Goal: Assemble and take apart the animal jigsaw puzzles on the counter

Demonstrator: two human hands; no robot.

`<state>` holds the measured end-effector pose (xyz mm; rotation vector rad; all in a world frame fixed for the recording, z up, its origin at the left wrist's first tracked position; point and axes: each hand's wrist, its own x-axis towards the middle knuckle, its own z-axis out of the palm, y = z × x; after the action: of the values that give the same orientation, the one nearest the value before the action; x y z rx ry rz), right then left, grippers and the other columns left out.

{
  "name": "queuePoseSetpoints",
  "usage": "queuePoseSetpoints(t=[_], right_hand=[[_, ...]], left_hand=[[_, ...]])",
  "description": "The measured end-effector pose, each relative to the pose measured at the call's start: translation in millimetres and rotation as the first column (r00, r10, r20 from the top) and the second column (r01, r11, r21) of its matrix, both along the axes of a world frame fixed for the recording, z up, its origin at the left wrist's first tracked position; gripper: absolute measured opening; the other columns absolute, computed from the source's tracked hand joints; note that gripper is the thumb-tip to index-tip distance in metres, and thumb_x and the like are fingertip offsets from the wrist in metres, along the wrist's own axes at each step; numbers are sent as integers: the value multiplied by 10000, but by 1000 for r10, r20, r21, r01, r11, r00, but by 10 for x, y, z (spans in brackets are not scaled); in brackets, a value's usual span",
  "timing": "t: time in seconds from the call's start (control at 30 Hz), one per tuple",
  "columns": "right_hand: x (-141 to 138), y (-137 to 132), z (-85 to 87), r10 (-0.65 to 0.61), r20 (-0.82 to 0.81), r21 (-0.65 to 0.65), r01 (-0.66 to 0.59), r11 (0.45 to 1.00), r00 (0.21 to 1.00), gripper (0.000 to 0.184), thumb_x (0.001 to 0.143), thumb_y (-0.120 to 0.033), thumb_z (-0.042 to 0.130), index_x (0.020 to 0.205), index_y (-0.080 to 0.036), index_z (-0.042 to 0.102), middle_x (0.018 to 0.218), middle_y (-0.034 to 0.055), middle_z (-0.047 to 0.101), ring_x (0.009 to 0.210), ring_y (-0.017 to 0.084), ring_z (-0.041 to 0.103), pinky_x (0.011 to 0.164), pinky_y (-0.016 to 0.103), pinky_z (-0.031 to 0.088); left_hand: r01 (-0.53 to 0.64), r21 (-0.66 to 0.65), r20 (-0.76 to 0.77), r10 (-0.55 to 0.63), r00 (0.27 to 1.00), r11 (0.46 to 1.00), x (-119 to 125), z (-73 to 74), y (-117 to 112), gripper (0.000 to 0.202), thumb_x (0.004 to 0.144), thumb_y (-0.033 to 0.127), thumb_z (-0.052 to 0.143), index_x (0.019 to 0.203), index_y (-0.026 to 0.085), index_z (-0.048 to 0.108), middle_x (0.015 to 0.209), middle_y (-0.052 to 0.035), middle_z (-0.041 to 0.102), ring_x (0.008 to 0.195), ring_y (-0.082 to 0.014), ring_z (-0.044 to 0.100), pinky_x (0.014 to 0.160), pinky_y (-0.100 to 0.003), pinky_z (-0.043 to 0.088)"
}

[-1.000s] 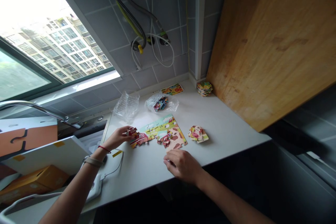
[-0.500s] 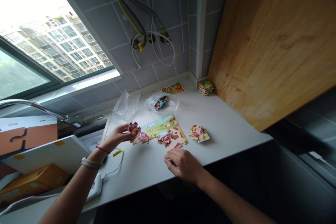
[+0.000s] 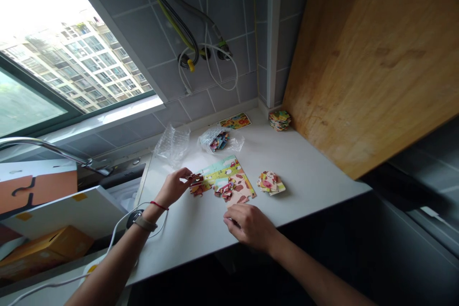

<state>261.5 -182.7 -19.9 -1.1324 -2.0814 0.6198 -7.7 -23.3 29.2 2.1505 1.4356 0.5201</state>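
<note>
My left hand pinches a dark red puzzle piece, tilted above the left end of a partly joined jigsaw puzzle. Loose puzzle pieces lie heaped on the puzzle's middle. By the puzzle's near edge, my right hand rests with its fingers curled; what they hold, if anything, is hidden. A pile of puzzle pieces lies to the right of the puzzle.
Behind the puzzle are a crumpled bubble-wrap bag, another bag with pieces and a picture card. A stack of pieces stands by the wooden panel. A white cable and faucet are at left.
My left hand has moved right with the red puzzle piece, bringing it over the puzzle's left end and tilting it. My right hand has stayed almost still.
</note>
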Motion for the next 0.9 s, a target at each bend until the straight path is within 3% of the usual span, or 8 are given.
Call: queuePoseSetpoints(t=[0.13,0.23,0.4,0.5,0.6,0.73,0.9], right_hand=[[1,1,-1,1,-3,5,-1,1000,1000,136,996,-194,588,947,-198,715,870,43,726,802,186,673,763,290,496],[1,3,-4,6,0,2,-6,1000,1000,139,997,-196,587,947,-196,716,871,45,726,805,185,674,770,289,502],[-5,3,-18,9,-9,-11,-9,1000,1000,138,995,-197,589,968,-195,723,892,52,734,826,193,687,798,298,526],[3,4,2,-26,-84,-52,22,998,996,150,995,-218,606,1085,-194,724,1013,70,750,911,201,702,858,306,542],[29,9,56,-89,-175,-138,65,988,981,240,995,-334,659,1189,-197,696,1107,79,736,830,173,685,815,294,549],[67,18,126,-98,-236,-205,49,978,967,281,1002,-455,656,1140,-214,694,995,38,719,737,152,637,755,279,519],[69,34,115,-119,-282,-192,65,979,952,228,1077,-302,495,1020,-219,699,962,41,720,905,182,671,814,277,480]], left_hand=[[112,104,-141,-97,985,988,-25,-43,-109,146,890,356,589,849,222,627,836,-50,754,670,-200,699,657,-324,573],[97,109,-123,-84,989,989,-20,-48,-152,136,895,351,580,893,222,622,874,-54,760,672,-191,697,661,-317,575],[8,-58,97,-2,995,998,15,71,-188,311,882,505,677,918,202,614,934,-67,756,830,-225,733,679,-309,606],[44,-222,269,18,963,974,95,174,-297,390,857,547,729,959,190,610,1008,-86,760,951,-262,746,707,-322,619],[87,-327,348,34,937,941,252,255,-514,421,843,553,759,989,184,616,1046,-96,760,950,-266,748,714,-343,633],[108,-352,394,43,918,930,492,296,-851,373,857,537,755,963,202,629,1063,-96,760,1017,-276,738,777,-370,648],[110,-383,404,59,913,917,582,247,-1015,360,852,526,761,950,202,639,1012,-93,764,971,-272,746,796,-389,655]])
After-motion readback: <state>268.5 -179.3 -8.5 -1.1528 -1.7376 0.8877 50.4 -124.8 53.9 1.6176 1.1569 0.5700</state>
